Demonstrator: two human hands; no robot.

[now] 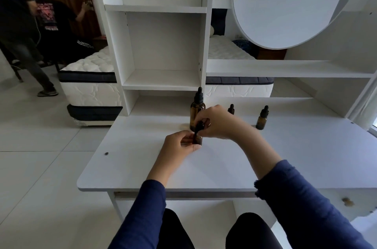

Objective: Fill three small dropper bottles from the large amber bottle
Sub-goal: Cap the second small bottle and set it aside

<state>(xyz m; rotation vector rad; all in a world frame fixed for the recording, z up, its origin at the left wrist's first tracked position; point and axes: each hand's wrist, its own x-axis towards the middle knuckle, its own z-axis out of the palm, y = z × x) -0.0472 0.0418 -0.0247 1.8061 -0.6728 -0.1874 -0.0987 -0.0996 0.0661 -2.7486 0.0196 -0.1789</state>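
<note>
The near and left parts of the white desk [142, 169] are bare, giving open passage from the front edge. At centre, both hands block the way: the left hand [179, 144] around a small bottle [197, 140], the right hand [218, 121] just above it. Directly behind stands the large amber bottle [197, 108]. A second small bottle [231, 109] shows behind the right hand; a third [262, 118] stands apart, further right. The shelf unit [163, 49] closes the rear.

I see a white desk [142, 167] with white shelves [163, 44]. The large bottle [196, 110] is amber with a black dropper cap; the small bottle [261, 119] at right matches it. My sleeves [306, 197] are navy blue. The mattress [91, 91] is white, quilted, with dark navy bands. The floor tiles [40, 146] are pale grey.
</note>
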